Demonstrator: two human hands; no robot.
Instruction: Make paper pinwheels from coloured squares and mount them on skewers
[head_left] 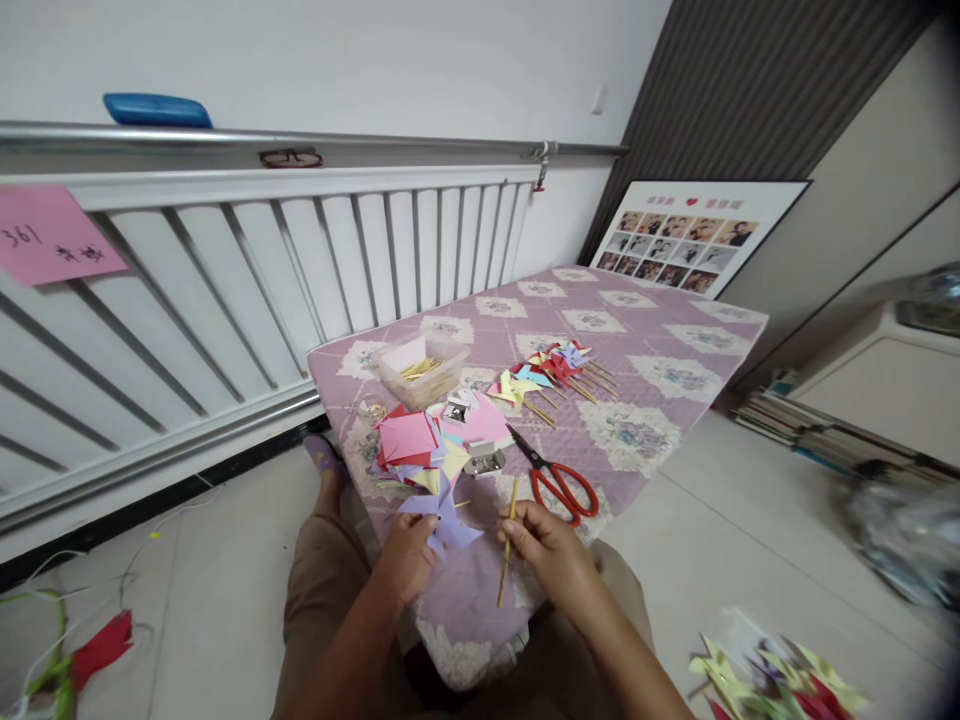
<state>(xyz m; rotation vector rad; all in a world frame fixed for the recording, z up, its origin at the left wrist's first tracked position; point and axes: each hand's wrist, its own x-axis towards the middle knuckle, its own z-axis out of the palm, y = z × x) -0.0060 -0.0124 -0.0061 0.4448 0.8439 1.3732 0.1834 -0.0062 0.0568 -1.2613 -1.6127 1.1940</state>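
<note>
Between the fingertips of my left hand (409, 558) is a pale purple paper pinwheel (448, 522), its blades folded in to the middle. My right hand (546, 545) pinches a thin yellowish wooden stick (505, 575), which points up and slightly tilted. Hand and hand are apart, over the near corner of the table. A short bit of another stick (463, 503) shows just right of the pinwheel. Red-handled scissors (564, 492) lie beyond my right hand. Ahead of my left hand are stacked coloured paper squares (409, 438) and a small open box of metal pins (486, 462).
A clear plastic box (421, 372) of sticks stands near the radiator (420, 250). Finished pinwheels (551, 372) on sticks lie mid-table on the purple patterned cloth (645, 378). More pinwheels (772, 680) are at the floor's lower right. A photo board (682, 240) leans behind.
</note>
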